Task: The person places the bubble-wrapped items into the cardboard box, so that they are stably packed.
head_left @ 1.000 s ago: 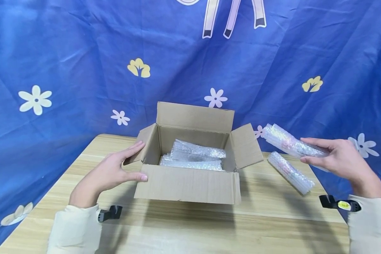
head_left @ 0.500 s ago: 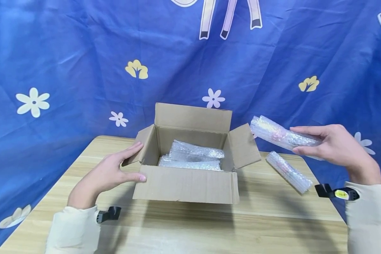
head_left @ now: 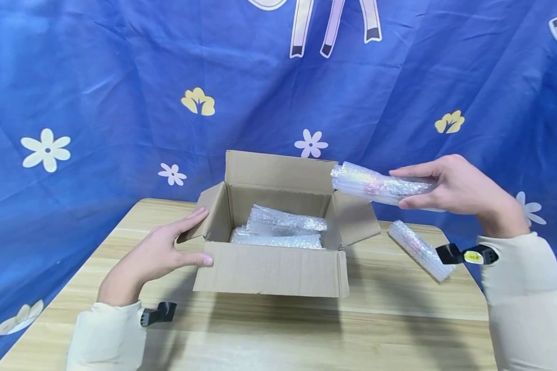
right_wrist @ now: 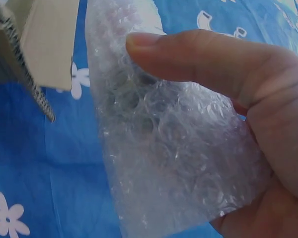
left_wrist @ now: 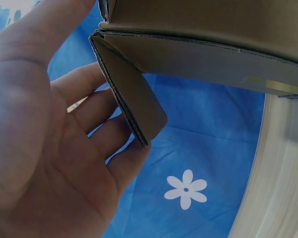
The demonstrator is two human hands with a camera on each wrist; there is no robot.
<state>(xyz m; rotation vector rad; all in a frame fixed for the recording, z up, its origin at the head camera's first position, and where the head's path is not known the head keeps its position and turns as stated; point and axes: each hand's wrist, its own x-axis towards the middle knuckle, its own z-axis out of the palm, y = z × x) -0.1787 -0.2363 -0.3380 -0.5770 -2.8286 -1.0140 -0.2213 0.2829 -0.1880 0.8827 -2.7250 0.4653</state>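
Note:
My right hand (head_left: pixel 459 186) grips a bubble-wrapped bundle (head_left: pixel 376 184) between thumb and fingers, in the air above the right flap of an open cardboard box (head_left: pixel 274 268). In the right wrist view the thumb lies across the bubble wrap (right_wrist: pixel 154 148); what is inside shows only as faint pink and dark patches. My left hand (head_left: pixel 160 255) holds the box at its front left corner, fingers behind the left flap (left_wrist: pixel 129 91) and thumb at the front flap's edge. Several bubble-wrapped packs (head_left: pixel 283 224) lie inside the box.
Another bubble-wrapped roll (head_left: pixel 420 250) lies on the wooden table (head_left: pixel 278 340), right of the box and below the right forearm. The box's flaps stand spread outward. A blue patterned cloth (head_left: pixel 120 103) hangs directly behind the table.
My right hand has carried the bundle leftward and up, from over the table's right side to the box's right flap. The left hand keeps its hold, and the box stays in place.

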